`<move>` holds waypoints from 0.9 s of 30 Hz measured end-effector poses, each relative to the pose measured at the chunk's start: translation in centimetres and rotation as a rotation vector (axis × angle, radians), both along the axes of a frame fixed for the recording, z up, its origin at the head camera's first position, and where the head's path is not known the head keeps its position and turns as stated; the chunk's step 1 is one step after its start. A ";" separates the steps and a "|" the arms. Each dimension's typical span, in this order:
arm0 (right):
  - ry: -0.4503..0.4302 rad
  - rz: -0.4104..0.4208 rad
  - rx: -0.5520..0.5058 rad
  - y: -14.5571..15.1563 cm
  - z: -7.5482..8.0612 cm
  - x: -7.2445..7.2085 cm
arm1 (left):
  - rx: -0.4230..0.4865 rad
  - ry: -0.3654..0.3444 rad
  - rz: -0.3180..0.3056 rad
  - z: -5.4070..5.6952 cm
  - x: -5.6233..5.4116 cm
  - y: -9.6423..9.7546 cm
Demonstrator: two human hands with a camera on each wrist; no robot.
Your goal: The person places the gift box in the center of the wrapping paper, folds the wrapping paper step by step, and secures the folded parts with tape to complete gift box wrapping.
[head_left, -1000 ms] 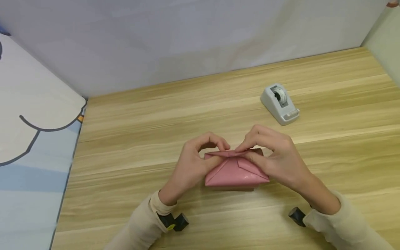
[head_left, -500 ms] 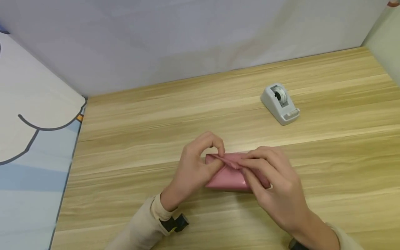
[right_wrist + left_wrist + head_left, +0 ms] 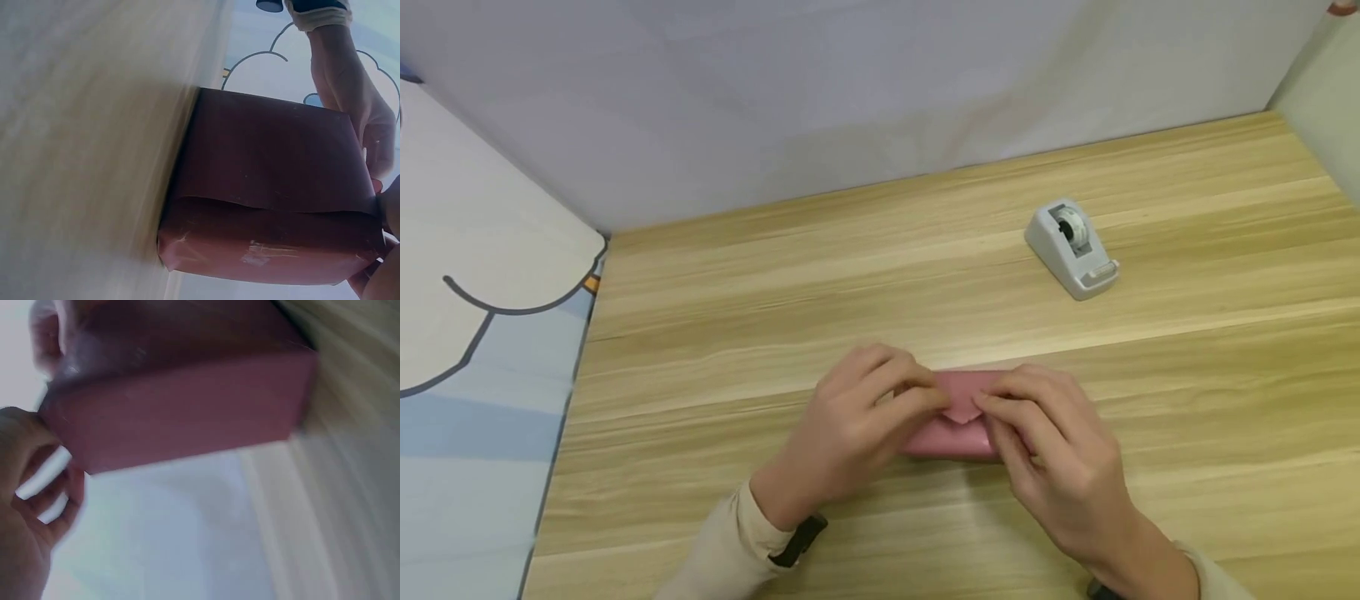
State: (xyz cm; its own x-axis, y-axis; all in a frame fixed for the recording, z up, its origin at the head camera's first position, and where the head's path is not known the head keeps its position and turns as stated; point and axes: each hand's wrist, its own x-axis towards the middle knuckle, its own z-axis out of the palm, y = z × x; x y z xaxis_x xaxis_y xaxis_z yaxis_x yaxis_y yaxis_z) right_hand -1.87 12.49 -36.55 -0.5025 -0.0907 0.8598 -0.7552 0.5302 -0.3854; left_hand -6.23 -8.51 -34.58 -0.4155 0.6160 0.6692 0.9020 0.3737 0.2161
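A box wrapped in glossy pink paper [image 3: 951, 442] stands on the table in front of the person. On its top end lies a pointed paper flap [image 3: 964, 404], folded toward the person. My left hand [image 3: 853, 425] holds the flap's left edge with bent fingers. From the other side, my right hand [image 3: 1063, 454] pinches the flap's right edge between thumb and fingers. The left wrist view shows a plain side of the wrapped box [image 3: 187, 419]. In the right wrist view, a paper seam crosses the box [image 3: 275, 156], with a shiny tape-like patch below it. Both palms are hidden.
A grey tape dispenser [image 3: 1071, 250] with a roll in it stands farther back, to the right of the box. Behind the wooden table [image 3: 737, 317] rises a pale wall [image 3: 850, 100]. A cartoon-printed panel [image 3: 490, 233] borders the left side.
The paper point, earlier held up at the far edge, is now folded down toward the person. My right hand came nearer the person; my left hand shifted from the far edge onto the flap.
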 end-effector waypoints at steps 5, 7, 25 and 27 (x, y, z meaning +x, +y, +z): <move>0.067 -0.010 0.028 -0.3 -0.2 -0.2 | 0.002 0.192 -0.101 -0.9 -0.6 -0.6; 0.078 -0.010 0.046 -0.3 -0.2 -0.3 | -0.001 0.265 -0.123 -1.2 -0.8 -0.6; -0.008 0.170 0.232 1.6 -0.5 0.0 | -0.061 0.305 -0.142 -1.4 -0.5 -1.3; 0.003 0.169 0.268 1.8 -0.4 0.2 | -0.083 0.324 -0.143 -1.4 -0.2 -1.5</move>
